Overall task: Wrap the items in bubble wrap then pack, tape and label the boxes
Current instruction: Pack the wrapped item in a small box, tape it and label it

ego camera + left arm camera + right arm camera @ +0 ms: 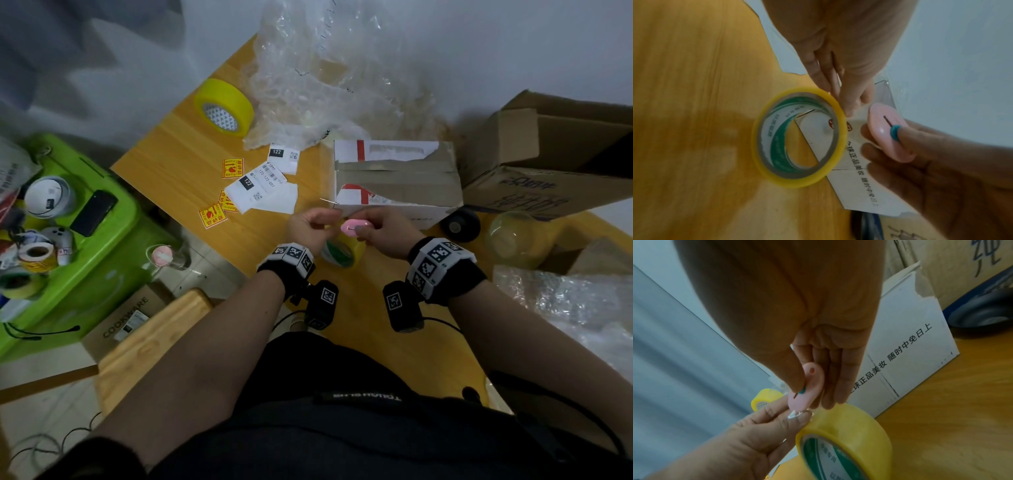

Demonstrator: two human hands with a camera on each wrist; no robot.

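Note:
A small white box (394, 178) sealed with brown tape stands on the wooden table (178, 164). In front of it hangs a roll of clear yellowish tape (342, 251), also in the left wrist view (799, 138) and the right wrist view (846, 439). My left hand (327, 219) pinches the loose tape end (797, 414) pulled off the roll. My right hand (368, 230) grips a pink cutter (356, 226), thumb on its blue slider (895, 133). The cutter's tip (797, 404) sits against the tape end by my left fingertips (795, 420).
A yellow tape roll (224, 108) and a bubble wrap heap (318, 78) lie at the back. White labels (263, 181) and orange stickers (212, 215) lie left of the box. An open carton (548, 154), a glass bowl (513, 236) and more bubble wrap (565, 298) fill the right. A green bin (102, 246) stands left.

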